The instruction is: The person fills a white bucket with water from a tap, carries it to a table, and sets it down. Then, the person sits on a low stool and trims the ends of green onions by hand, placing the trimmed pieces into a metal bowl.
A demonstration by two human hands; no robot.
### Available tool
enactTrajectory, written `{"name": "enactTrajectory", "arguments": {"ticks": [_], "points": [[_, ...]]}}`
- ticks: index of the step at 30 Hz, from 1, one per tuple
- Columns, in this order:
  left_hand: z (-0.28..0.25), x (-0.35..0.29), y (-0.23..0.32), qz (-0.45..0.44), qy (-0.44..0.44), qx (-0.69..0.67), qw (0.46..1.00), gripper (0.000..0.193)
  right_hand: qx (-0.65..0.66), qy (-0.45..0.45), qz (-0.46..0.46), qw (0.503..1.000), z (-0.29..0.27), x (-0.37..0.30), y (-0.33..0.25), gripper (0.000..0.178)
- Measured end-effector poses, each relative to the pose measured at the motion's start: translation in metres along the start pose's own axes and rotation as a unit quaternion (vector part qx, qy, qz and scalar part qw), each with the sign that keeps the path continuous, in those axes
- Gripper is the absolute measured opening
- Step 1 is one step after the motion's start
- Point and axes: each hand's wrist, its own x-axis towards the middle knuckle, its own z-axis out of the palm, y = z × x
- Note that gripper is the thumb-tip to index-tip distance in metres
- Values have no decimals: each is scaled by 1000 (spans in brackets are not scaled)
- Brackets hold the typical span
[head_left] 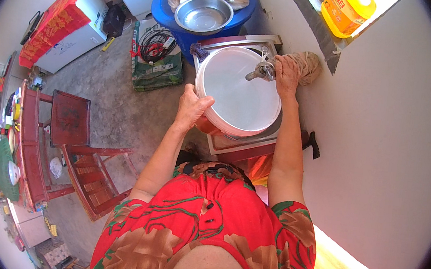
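Apparently midway through filling, the left hand [194, 106] grips the rim of the white bucket [236, 96] under the tap [266, 70], the right hand [287, 76] clasping the tap, which calls for steady control.

The bucket [235, 97] stands open above — faucet [267, 70] overhanging its right rim, left hand [193, 106] blocking its left.

Left hand [192, 107] has the white bucket [222, 77] by its side, right hand [286, 77] is on the cloth-wrapped tap [266, 70] across from that grip, steel basin [203, 15] beyond both.
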Motion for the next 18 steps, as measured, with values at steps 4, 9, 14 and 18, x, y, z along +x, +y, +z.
{"name": "enactTrajectory", "arguments": {"ticks": [4,9,14,18], "points": [[0,0,-2,-2,2,1,1000,52,-3,8,-5,1000,0,-1,-2,31],[0,0,0,-2,-9,-7,1000,52,0,15,-11,1000,0,-1,0,30],[1,0,0,5,1,12,1000,52,-2,13,-9,1000,-1,0,-1,29],[0,1,-1,4,-4,12,1000,53,-2,11,-6,1000,-1,0,-3,29]]}}
